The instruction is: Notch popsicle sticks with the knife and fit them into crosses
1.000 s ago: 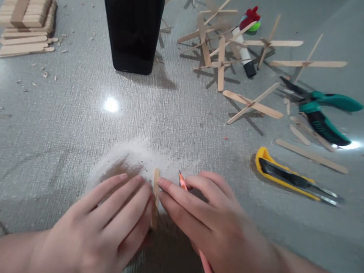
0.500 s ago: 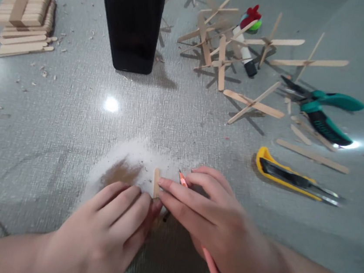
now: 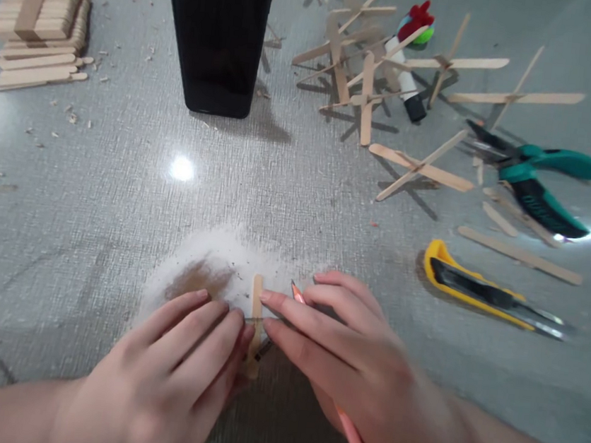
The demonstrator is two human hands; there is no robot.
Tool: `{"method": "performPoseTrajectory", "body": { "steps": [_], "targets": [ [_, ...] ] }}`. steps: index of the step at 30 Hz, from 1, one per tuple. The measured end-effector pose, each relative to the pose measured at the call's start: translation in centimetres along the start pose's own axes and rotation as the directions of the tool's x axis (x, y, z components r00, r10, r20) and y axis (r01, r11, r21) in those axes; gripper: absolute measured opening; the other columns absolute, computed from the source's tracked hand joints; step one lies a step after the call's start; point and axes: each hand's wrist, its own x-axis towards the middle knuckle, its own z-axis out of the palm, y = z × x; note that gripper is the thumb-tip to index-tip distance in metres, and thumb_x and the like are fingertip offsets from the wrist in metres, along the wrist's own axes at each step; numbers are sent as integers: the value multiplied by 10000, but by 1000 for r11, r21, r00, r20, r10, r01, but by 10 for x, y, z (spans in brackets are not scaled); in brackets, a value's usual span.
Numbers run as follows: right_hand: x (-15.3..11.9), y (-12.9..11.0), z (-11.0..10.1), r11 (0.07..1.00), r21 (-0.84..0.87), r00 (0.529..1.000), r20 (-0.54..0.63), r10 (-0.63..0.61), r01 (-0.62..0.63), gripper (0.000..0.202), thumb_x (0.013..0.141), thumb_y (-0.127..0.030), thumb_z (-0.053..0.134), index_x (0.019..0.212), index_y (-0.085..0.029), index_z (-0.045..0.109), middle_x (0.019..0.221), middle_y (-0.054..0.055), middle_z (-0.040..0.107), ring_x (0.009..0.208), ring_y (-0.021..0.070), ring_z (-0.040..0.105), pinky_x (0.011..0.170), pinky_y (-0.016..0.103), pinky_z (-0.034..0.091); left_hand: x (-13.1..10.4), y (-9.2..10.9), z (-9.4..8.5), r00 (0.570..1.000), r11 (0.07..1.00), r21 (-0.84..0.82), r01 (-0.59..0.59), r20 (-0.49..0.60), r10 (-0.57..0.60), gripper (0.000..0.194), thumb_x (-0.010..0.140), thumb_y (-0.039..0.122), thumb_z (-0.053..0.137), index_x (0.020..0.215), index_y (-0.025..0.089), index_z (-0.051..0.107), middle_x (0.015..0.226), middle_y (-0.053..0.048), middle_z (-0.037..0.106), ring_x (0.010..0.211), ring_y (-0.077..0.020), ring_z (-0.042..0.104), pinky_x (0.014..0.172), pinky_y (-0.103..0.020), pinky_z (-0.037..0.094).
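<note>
A short wooden craft stick stands out between my hands, over a patch of white powder on the grey table. My left hand is closed, its fingers curled against the stick's lower part. Across the stick runs a thin dark-edged piece, too small to make out, between the fingertips of both hands. My right hand has its index and middle fingertips at the stick's right side. A pink pencil is tucked through this hand, its point showing above the fingers. Below the stick, a small dark tip is mostly hidden.
A black phone stands upright at the back. Crossed craft sticks lie back right, around a glue tube. Green-handled pliers and a yellow box cutter lie at right. Bundled craft sticks sit at far left.
The left hand has shifted slightly left and down, uncovering more of the stick's lower part. The right hand has moved slightly right with the pencil. The view has shifted a little.
</note>
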Motion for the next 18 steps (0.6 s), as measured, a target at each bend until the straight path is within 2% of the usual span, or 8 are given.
{"method": "performPoseTrajectory", "body": {
  "steps": [5, 8, 11, 13, 15, 18],
  "targets": [
    [1, 0, 1, 1000, -17, 1000, -6, -8, 8, 310, 915, -51, 495, 1152, -124, 680, 1237, 115, 703, 973, 250, 618, 950, 508, 468, 3, 1, -1, 1000, 1000, 0, 4, 11, -4, 191, 953, 155, 591, 1027, 62, 739, 1051, -119, 757, 958, -275, 727, 806, -433, 664],
    [5, 1, 1, 999, 25, 998, -59, 21, -20, 269, 914, -61, 527, 1103, -159, 692, 1156, 99, 731, 930, 226, 649, 906, 483, 514, 5, 2, 0, 1000, 999, -23, 27, 4, -27, 164, 926, 119, 620, 1018, 47, 735, 1005, -113, 752, 931, -256, 718, 776, -397, 665],
    [10, 1, -5, 983, 143, 986, -107, 131, -115, 284, 904, -30, 493, 1024, -203, 685, 1145, 81, 724, 957, 196, 682, 861, 401, 564, 6, 3, 1, 999, 998, -37, 42, 1, -42, 149, 899, 76, 638, 1004, 40, 739, 978, -117, 747, 898, -252, 713, 746, -394, 661],
    [13, 1, -12, 952, 208, 962, -109, 249, -223, 280, 902, -36, 484, 999, -222, 670, 1153, 76, 704, 981, 183, 696, 824, 336, 586, 6, 4, 2, 999, 998, -47, 43, 3, -43, 146, 891, 66, 645, 995, 31, 741, 980, -130, 746, 887, -261, 712, 732, -407, 661],
    [15, 0, -16, 919, 267, 937, -117, 329, -289, 231, 903, -64, 511, 977, -226, 659, 1080, 66, 689, 926, 170, 703, 769, 296, 590, 5, 4, 3, 999, 997, -58, 46, 4, -46, 146, 885, 69, 656, 993, 22, 742, 977, -140, 745, 870, -265, 713, 712, -413, 661],
    [20, 1, -16, 876, 404, 932, -129, 340, -264, 185, 881, -64, 543, 932, -214, 638, 915, 35, 656, 803, 145, 679, 706, 282, 573, 5, 4, 2, 999, 996, -75, 52, -2, -52, 157, 881, 67, 659, 1005, 18, 742, 988, -143, 745, 875, -265, 713, 712, -412, 663]
  ]
}}
